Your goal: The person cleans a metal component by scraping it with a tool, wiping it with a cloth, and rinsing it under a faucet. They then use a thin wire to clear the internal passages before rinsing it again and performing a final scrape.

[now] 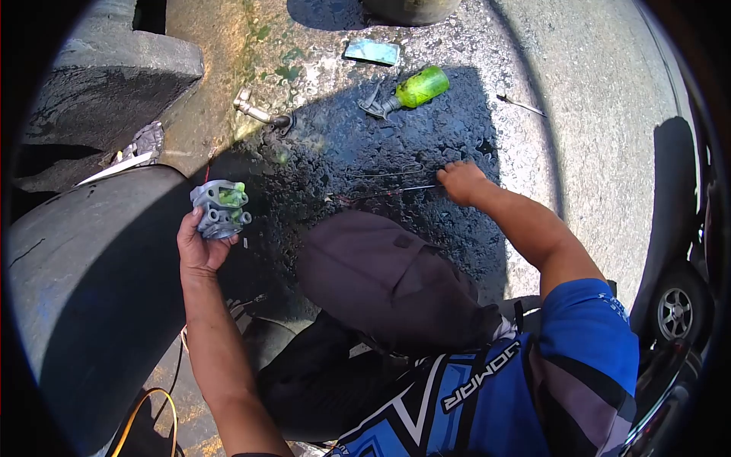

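Observation:
My left hand (204, 242) grips a grey cast-metal engine part (219, 215), held up at the left with the thumb on its near side. Bright green patches show on its openings and upper face. My right hand (462, 183) is down at the wet, dark ground, its fingers curled around the right end of a thin rod (396, 189). The fingertips are partly hidden. Just above that rod lies a thin wire-like strand (388, 174).
A green spray bottle (422, 86) lies on its side near a pale blue flat block (371, 52). A bent metal pipe (259, 111) rests at upper left. A thin stick (521, 105) lies rightward. Large dark rounded object (91, 282) at left; car wheel (675, 312) at right.

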Demonstrator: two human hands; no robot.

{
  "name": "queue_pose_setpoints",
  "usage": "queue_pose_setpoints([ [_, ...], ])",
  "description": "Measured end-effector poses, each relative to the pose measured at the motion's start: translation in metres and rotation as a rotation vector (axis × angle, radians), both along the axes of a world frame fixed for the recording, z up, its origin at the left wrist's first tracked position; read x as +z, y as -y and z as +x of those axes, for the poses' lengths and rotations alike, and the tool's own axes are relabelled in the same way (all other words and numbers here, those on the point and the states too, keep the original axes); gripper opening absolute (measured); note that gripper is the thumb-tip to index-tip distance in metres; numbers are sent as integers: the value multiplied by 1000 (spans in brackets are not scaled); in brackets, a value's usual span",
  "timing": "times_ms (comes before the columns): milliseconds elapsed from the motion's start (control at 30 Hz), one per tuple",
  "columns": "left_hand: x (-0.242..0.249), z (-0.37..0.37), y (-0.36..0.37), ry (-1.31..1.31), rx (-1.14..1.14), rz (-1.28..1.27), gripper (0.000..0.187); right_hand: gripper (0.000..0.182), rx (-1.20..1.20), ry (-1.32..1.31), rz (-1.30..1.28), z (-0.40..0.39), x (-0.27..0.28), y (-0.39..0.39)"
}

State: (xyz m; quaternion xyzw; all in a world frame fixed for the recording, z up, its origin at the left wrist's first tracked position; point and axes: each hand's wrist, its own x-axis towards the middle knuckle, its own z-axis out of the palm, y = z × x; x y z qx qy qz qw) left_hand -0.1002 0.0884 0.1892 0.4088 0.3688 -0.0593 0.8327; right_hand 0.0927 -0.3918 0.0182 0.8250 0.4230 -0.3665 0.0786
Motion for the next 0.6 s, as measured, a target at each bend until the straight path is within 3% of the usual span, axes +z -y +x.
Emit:
queue_pose_setpoints([
  [133,-3,-3,-4,24,17,-59,48,40,14,-144,-5,4,-16,28],
  [200,-6,-3,-9,19,8,-33,48,41,-143,-283,161,7,-16,30],
  [333,-7,1,-11,-32,51,13,46,39,-291,-350,181,33,87,-4],
  [433,-7,5,-10,-48,38,30,45,34,-248,-285,599,55,124,-18],
  [600,-8,8,-12,-72,47,51,41,31,-143,-197,723,60,182,-56],
])
